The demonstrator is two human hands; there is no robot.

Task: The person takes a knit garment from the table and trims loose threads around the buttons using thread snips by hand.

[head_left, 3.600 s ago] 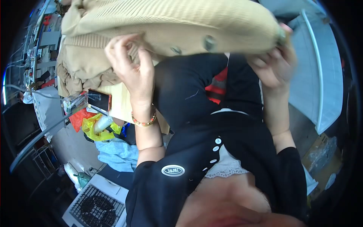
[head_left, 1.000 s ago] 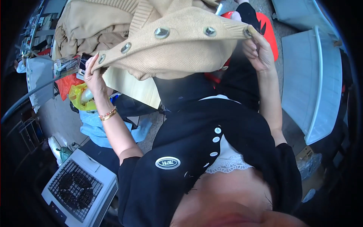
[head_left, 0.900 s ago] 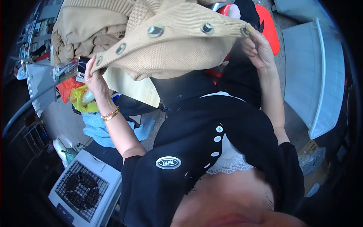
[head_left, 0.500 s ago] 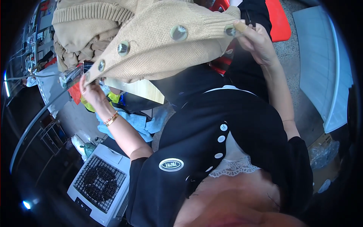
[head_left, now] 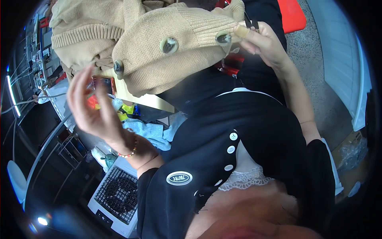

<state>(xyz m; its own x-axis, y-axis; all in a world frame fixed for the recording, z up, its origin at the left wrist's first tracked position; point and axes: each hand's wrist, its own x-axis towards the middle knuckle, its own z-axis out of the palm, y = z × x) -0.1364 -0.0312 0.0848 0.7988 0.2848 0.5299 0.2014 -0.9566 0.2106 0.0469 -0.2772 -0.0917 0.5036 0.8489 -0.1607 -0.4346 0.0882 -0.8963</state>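
Observation:
A beige knitted cardigan hangs in front of me, its ribbed button band sloping up to the right. Large greenish, marbled buttons sit along the band. My right hand pinches the band's right end between thumb and fingers, close to one button. A small dark pointed tool, like thread snips, pokes out of the same hand; its grip is partly hidden. My left hand is off the cloth, fingers apart and a little blurred, near the band's lower left end. Nothing shows in it.
More beige knitwear is heaped at the far left, beside a pale wooden board. Light blue knitwear lies below the board. A white air cooler stands at lower left. A red seat and white panel are at right.
My left hand has let go of the band's left end and come nearer, fingers spread. The cardigan's left end has dropped and folded inward. My right hand keeps its hold, slightly further left.

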